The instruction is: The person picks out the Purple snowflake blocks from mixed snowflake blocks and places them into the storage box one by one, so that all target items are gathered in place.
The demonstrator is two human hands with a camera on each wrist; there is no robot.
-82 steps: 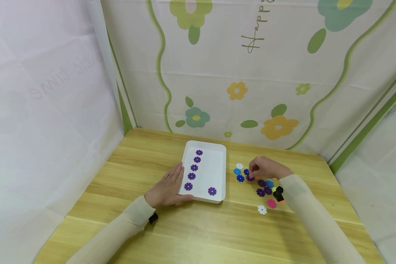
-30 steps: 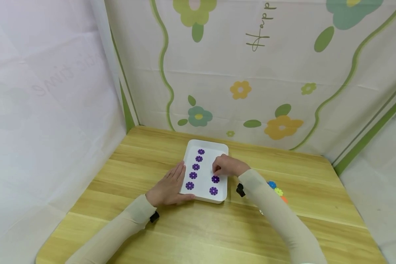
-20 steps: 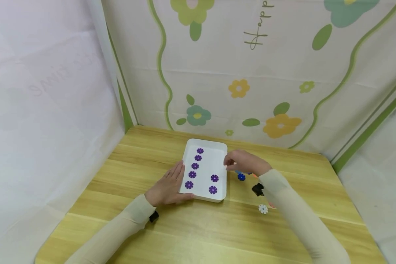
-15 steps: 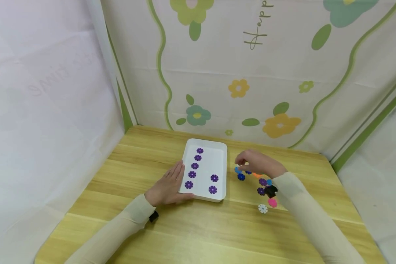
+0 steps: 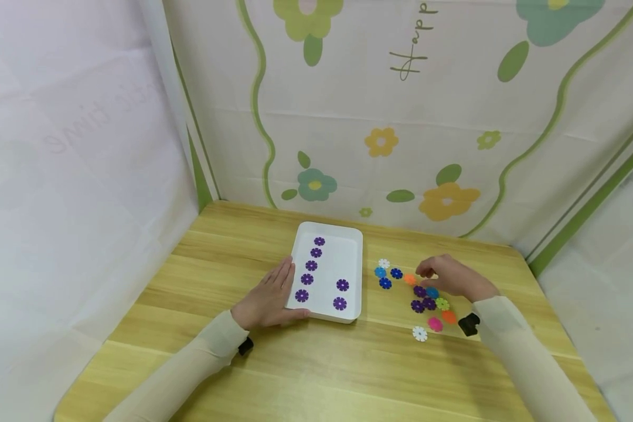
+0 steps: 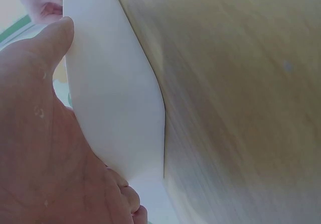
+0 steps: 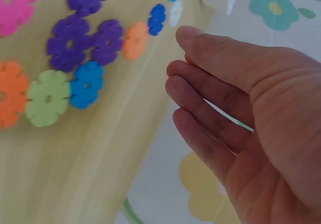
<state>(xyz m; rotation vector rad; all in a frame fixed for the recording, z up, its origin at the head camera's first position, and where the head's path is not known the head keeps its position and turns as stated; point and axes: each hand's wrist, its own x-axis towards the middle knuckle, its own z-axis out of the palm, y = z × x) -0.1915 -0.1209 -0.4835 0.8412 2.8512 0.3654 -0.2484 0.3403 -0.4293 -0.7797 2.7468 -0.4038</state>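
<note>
A shallow white tray (image 5: 335, 264) holds purple snowflake discs: several in a line along its left side, such as this purple disc (image 5: 311, 265), and two at the lower right. My left hand (image 5: 266, 296) rests against the tray's near left corner, fingers straight along the left wall and thumb along the front edge. Over the loose discs hovers my right hand (image 5: 451, 275), also seen as an empty right hand (image 7: 241, 108) in the right wrist view, fingers loosely bent and apart from the thumb. Three loose purple discs (image 5: 418, 306) lie just below it.
Right of the tray lie other snowflake discs: blue (image 5: 385, 283), light blue (image 5: 380, 272), orange (image 5: 448, 317), yellow-green (image 5: 442, 303), pink (image 5: 435, 323) and white (image 5: 419, 334). A flowered cloth wall (image 5: 348, 117) borders the wooden table (image 5: 316, 369).
A second purple disc has come to lie on the tray's right side, placed there by my right hand. That hand has since moved back right over the loose discs. My left hand stayed still.
</note>
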